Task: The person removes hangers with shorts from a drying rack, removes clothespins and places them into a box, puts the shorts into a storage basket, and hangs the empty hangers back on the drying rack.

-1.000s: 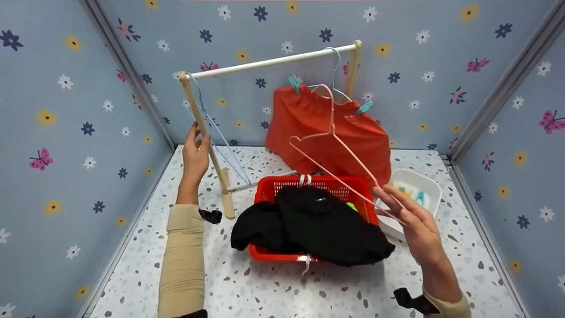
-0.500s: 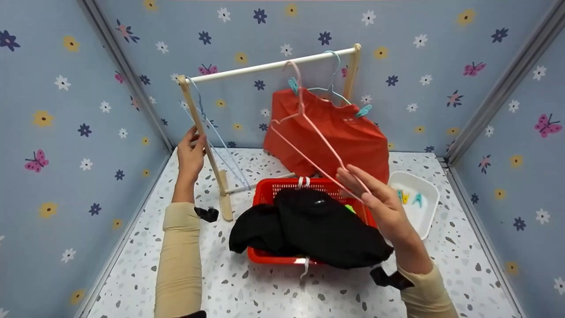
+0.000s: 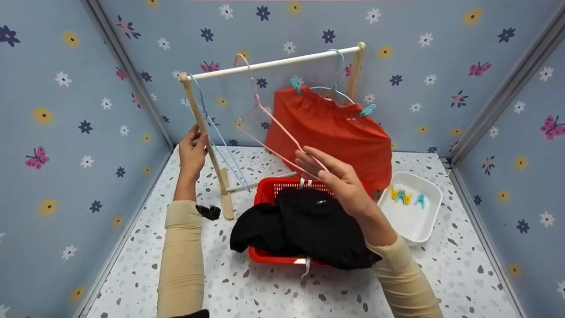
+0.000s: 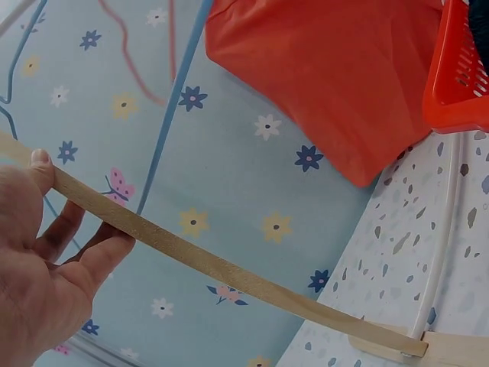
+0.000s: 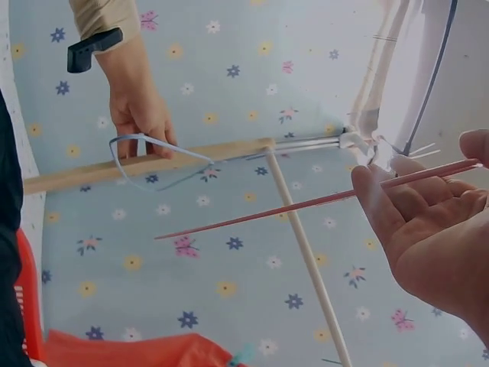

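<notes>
My left hand (image 3: 193, 152) grips the wooden upright (image 4: 221, 267) of a small clothes rack, thumb on one side and fingers on the other. My right hand (image 3: 348, 190) holds a pink hanger (image 3: 282, 127) by its lower end, between thumb and fingers. The hanger's hook is up at the white rail (image 3: 291, 59); whether it touches the rail I cannot tell. A blue hanger (image 3: 201, 95) hangs at the rail's left end, beside my left hand. Toward the right end, a red gathered-waist garment (image 3: 331, 132) hangs from a light-blue hanger (image 3: 339, 66) with teal clothespins (image 3: 367, 110).
A red basket (image 3: 265, 190) heaped with black clothing (image 3: 309, 225) stands in front of the rack. Right of it, a white tray (image 3: 415, 225) holds several yellow and teal clothespins (image 3: 401, 196). Flowered walls close in the back and both sides.
My right hand has moved left and upward with the pink hanger, bringing its hook from in front of the red garment to the rail. The left hand keeps its grip on the upright.
</notes>
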The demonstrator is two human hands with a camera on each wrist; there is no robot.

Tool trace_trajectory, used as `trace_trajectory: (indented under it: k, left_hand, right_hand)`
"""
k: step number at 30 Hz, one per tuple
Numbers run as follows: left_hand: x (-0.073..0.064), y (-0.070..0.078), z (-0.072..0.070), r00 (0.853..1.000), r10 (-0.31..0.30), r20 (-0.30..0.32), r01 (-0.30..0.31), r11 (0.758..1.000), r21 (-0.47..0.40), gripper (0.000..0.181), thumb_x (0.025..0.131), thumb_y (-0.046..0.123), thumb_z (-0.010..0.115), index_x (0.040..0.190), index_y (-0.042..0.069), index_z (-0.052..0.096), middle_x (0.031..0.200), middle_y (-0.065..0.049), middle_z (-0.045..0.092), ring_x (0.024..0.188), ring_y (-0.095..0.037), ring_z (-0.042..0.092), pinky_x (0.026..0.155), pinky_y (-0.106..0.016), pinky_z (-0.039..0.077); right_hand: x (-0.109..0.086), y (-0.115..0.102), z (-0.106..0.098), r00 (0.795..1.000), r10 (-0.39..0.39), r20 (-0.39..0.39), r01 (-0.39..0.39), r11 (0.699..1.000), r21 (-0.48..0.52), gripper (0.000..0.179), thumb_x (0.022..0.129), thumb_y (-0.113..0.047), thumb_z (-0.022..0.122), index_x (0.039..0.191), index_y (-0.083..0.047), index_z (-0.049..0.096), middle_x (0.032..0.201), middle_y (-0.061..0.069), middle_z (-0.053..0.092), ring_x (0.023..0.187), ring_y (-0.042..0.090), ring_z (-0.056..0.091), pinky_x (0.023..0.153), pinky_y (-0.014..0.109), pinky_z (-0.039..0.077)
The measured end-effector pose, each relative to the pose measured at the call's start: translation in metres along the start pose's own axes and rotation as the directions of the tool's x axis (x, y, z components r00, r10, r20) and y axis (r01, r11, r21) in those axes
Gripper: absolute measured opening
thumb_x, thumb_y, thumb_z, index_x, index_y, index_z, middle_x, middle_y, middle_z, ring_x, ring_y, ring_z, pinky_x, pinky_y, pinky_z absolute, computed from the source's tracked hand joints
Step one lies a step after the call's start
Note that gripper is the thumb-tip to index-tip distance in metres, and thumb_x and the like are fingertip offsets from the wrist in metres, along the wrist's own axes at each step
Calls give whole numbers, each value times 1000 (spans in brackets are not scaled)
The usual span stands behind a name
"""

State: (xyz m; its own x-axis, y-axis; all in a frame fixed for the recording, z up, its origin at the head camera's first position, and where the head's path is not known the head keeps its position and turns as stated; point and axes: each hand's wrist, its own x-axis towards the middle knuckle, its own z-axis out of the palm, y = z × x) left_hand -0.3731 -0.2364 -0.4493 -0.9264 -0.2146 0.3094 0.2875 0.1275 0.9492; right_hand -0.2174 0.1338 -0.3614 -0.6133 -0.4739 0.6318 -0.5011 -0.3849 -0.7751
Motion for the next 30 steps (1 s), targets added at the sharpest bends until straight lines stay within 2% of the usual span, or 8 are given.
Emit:
trace_trajectory:
  k: [6, 13, 21, 28, 30]
  left_hand:
    - [0, 4, 2, 1000, -24, 2, 24, 1000, -16, 53, 101, 23, 51, 151, 13, 35, 129, -18, 48, 118, -35, 49, 98, -44, 43]
    - [-12, 30, 6, 999, -39, 20, 40, 999, -20, 52, 102, 17, 49, 151, 6, 33, 130, -21, 47, 117, -36, 48, 100, -46, 41]
    - [-12, 29, 8, 999, -29, 42, 31, 998, -51, 52, 102, 16, 48, 150, 4, 32, 130, -21, 45, 118, -34, 48, 100, -45, 42]
    - [-12, 29, 7, 997, -66, 25, 67, 997, -47, 53, 103, 17, 48, 152, 7, 30, 135, -20, 44, 119, -28, 48, 101, -43, 40]
    - [-9, 19, 6, 998, -56, 16, 57, 997, -45, 54, 102, 21, 49, 152, 9, 31, 135, -19, 45, 120, -28, 48, 102, -43, 40]
  right_hand:
    - [19, 13, 8, 999, 38, 16, -39, 999, 23, 55, 102, -20, 49, 146, 8, 32, 143, 30, 39, 131, 47, 37, 101, 53, 37]
    - [32, 23, 14, 999, 47, 3, -47, 999, -10, 59, 101, -26, 51, 146, 8, 32, 144, 23, 43, 131, 42, 41, 99, 58, 37]
    - [45, 39, 16, 999, 54, -4, -54, 998, 16, 50, 100, -8, 42, 145, 9, 32, 144, 27, 41, 131, 41, 42, 101, 53, 39]
    - [48, 57, 19, 993, 117, 11, -117, 992, 45, 50, 101, -10, 43, 146, 7, 31, 145, 22, 41, 132, 39, 41, 102, 54, 37]
    - [47, 66, 19, 990, 135, 37, -138, 988, 68, 50, 102, -10, 43, 146, 8, 30, 146, 22, 40, 133, 41, 38, 103, 53, 36]
